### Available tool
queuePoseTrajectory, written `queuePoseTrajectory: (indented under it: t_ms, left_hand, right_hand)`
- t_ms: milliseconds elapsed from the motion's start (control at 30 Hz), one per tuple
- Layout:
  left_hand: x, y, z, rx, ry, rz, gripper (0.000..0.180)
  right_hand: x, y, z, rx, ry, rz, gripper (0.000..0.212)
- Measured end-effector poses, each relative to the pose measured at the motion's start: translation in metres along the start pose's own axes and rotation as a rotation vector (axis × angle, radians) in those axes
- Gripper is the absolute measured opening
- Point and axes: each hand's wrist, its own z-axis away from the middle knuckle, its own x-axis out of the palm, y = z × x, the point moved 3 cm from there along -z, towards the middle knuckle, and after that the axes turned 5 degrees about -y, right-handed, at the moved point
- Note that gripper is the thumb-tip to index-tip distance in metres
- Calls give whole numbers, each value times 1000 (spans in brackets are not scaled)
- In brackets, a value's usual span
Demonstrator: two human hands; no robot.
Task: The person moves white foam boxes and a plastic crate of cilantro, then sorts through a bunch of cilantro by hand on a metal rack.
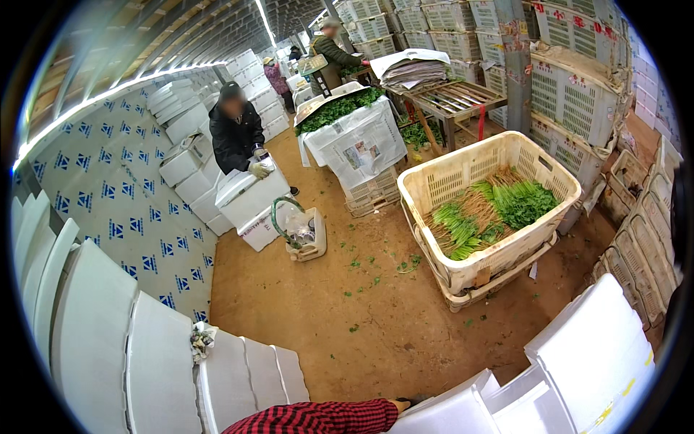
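From the lower edge an arm in a red-and-black checked sleeve (pixel 325 418) reaches to the right; by where it comes in, I take it for my left arm. My left hand (pixel 402 405) shows only in part at the cuff, against the edge of a white foam box (pixel 452 411). Something dark lies at its fingertips, too small to make out, and the fingers are mostly hidden. My right hand is out of the picture. Beside the box, further right, stands a larger white foam piece (pixel 589 354) with yellow tape.
A cream plastic crate (pixel 448 269) holds bunched leafy greens (pixel 499 210). White foam boxes (pixel 163 347) line the left. Across the brown floor (pixel 361 311), a person in black (pixel 235 130) bends over a foam box, near a green-handled basket (pixel 311 246). Stacked crates (pixel 571 101) stand right.
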Motion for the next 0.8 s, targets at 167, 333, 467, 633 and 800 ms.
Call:
queuePoseTrajectory:
  t_ms: [167, 333, 467, 633, 800]
  left_hand:
    - [0, -12, -13, -12, 11, 21, 79]
    - [8, -43, -72, -65, -1, 33, 80]
    - [5, -37, -62, -53, -2, 24, 80]
    - [4, -46, -61, -51, 9, 23, 79]
    - [0, -23, -38, -13, 1, -4, 77]
  right_hand:
    - [-2, -12, 5, 13, 16, 6, 73]
    - [3, -13, -2, -13, 25, 5, 73]
    - [3, -15, -2, -14, 48, 40, 71]
    - [9, -12, -9, -23, 55, 50, 69]
    - [8, -13, -12, -19, 70, 51, 69]
